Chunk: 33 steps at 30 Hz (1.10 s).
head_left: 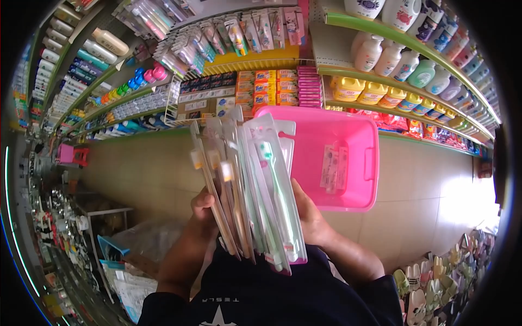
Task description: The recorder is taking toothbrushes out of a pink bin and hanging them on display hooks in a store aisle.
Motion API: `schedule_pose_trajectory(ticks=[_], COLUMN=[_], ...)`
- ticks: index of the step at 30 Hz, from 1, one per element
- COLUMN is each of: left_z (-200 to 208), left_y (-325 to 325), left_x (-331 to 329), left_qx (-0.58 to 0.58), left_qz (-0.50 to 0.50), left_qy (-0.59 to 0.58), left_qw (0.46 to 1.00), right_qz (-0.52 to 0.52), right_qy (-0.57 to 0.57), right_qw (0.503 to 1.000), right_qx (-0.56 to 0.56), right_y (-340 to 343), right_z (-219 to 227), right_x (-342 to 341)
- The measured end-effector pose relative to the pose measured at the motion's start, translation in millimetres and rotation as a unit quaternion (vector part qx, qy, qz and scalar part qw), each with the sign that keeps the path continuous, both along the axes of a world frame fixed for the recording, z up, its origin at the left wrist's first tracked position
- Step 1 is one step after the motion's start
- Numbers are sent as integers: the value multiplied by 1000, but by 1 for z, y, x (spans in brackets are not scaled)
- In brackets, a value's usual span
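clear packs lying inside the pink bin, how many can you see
2 in view: a left pack and a right pack, side by side inside the pink bin. More may be hidden behind the held toothbrush packs.

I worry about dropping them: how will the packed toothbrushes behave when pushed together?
The toothbrush packs probably feel light, being clear plastic around slim brushes. They look fairly stiff, their edges straight. Glossy faces may slide on each other.

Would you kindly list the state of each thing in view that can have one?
Toothbrush packs: bunched, overlapping
Left hand: curled around the packs
Right hand: against the packs, fingers hidden
Pink bin: open-topped, packages inside
White bottles: standing upright
Rack packs: hanging
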<state>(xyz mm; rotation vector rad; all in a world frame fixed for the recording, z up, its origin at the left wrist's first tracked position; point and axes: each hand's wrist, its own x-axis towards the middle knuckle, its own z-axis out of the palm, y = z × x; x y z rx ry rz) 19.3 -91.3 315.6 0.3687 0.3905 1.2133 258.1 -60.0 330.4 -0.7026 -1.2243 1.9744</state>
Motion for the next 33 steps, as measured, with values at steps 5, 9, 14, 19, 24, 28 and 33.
schedule_pose_trajectory(ticks=[5, 9, 14, 19, 24, 28, 33], left_z=[-14, -32, -27, -61, -43, -44, -31], left_y=[13, 26, 38, 44, 49, 58, 70], left_x=[-19, -52, -121, -208, -276, -307, -313], left_qx=[43, 77, 19, 63, 60, 68, 36], left_qz=[-67, -99, -108, -129, -108, -75, -70], left_qy=[16, -46, -113, -175, -145, -90, -95], left_qw=[997, 991, 988, 974, 982, 991, 992], right_qz=[-75, -165, -243, -317, -420, -453, -440], right_qy=[-117, -165, -106, -69, -73, -98, -396], right_qw=[984, 972, 955, 937, 896, 876, 802], right_qx=[114, 37, -130, -126, -127, -130, -83], right_y=[-8, -10, 1, 11, 36, 52, 65], right_z=[-12, 8, 4, -24, -60, -86, -157], right_x=[-18, -59, -111, -187, -196, -136, -51])
